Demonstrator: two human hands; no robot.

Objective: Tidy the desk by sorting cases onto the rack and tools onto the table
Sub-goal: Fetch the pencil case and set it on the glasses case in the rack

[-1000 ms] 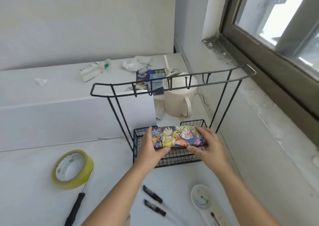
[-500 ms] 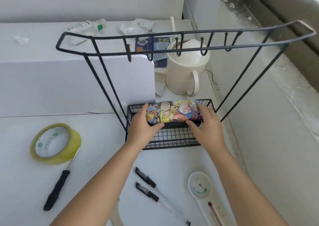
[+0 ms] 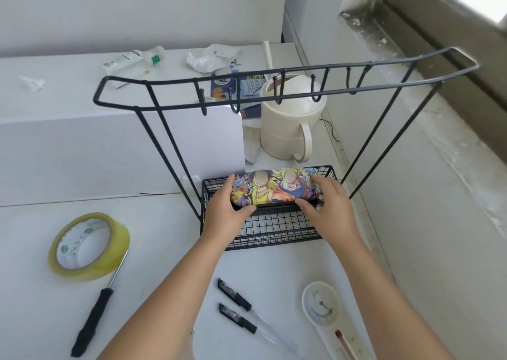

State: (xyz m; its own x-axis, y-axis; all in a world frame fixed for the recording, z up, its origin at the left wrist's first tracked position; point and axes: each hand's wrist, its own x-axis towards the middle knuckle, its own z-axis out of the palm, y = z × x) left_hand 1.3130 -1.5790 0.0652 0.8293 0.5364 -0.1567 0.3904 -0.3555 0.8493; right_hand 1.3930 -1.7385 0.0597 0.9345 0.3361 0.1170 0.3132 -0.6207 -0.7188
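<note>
White desk (image 3: 170, 249) carries a black wire rack (image 3: 274, 230) by the window wall. Left hand (image 3: 227, 208) and right hand (image 3: 326, 206) clasp opposite ends of a cartoon-printed case (image 3: 274, 192) over the rack's basket. Green marks on the tape roll (image 3: 87, 247) and print on the blue packet (image 3: 247, 85) are unreadable.

a home desk corner by a window: white bench (image 3: 153, 249) with tape roll (image 3: 87, 247), pens (image 3: 236, 307), screwdriver (image 3: 93, 321) and a cream jug (image 3: 290, 129).
</note>
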